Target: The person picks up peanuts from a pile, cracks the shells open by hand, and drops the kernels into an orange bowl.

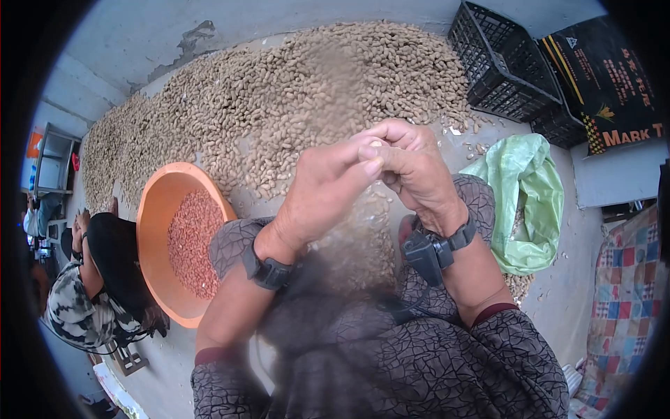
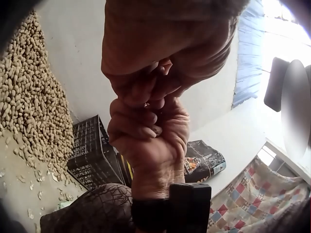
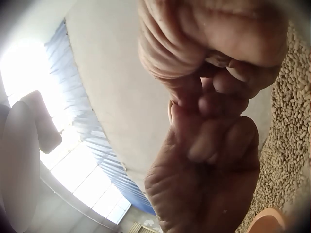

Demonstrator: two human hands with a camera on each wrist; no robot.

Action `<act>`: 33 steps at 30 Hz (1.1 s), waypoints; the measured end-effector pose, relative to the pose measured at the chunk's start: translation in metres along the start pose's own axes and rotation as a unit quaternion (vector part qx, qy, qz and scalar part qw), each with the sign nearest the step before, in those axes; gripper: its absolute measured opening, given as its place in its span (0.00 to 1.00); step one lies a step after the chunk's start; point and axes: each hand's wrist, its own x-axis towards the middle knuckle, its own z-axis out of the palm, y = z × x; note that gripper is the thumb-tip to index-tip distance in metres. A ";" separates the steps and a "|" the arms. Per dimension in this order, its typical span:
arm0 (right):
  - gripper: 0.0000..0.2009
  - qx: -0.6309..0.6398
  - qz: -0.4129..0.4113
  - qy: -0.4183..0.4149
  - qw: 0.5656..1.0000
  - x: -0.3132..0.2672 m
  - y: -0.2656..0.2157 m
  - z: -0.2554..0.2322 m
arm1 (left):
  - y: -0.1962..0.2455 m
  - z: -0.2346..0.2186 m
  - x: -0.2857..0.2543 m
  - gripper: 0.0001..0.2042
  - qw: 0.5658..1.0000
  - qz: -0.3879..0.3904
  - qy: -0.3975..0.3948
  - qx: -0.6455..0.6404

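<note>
Both hands meet in front of the person's body, thumbs and fingertips together. Between the thumb tips a small pale bit of a peanut [image 1: 375, 144] shows in the head view; the fingers hide most of it. My left hand [image 1: 321, 185] pinches it from the left, my right hand [image 1: 423, 171] from the right. The left wrist view has the right hand [image 2: 150, 141] below, its fingers curled in toward the palm. In the right wrist view the left hand [image 3: 204, 179] comes up from below to meet the right fingers. Behind the hands spreads a large heap of unshelled peanuts [image 1: 258, 105].
An orange basin [image 1: 155, 230] of red peanut kernels [image 1: 192, 244] stands left of the knees. On the right are a green woven sack [image 1: 520, 202], black crates [image 1: 499, 66] and a black printed bag [image 1: 607, 77]. Another person [image 1: 98, 286] sits at the far left.
</note>
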 end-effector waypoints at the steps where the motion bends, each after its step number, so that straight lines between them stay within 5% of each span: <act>1: 0.08 -0.002 0.007 0.002 1.000 0.000 0.000 0.000 | -0.001 0.000 0.000 0.12 1.000 0.000 -0.003 -0.008; 6: 0.09 0.042 0.005 -0.004 0.999 0.006 0.009 -0.005 | -0.004 0.001 0.002 0.14 0.999 -0.009 -0.016 -0.035; 11: 0.11 0.044 0.006 -0.059 0.997 0.000 -0.002 -0.007 | 0.004 0.001 0.000 0.17 0.965 -0.040 0.010 -0.258; 20: 0.09 -0.058 -0.043 -0.055 0.996 -0.004 -0.005 0.002 | 0.006 0.001 -0.004 0.15 0.994 -0.068 0.020 -0.089; 26: 0.08 -0.119 -0.049 -0.047 0.991 -0.006 -0.007 0.004 | 0.000 0.001 -0.009 0.18 0.992 -0.010 0.049 -0.114; 33: 0.07 -0.116 -0.024 -0.022 0.993 -0.001 0.002 0.003 | -0.002 -0.003 -0.009 0.19 0.989 -0.062 0.054 -0.122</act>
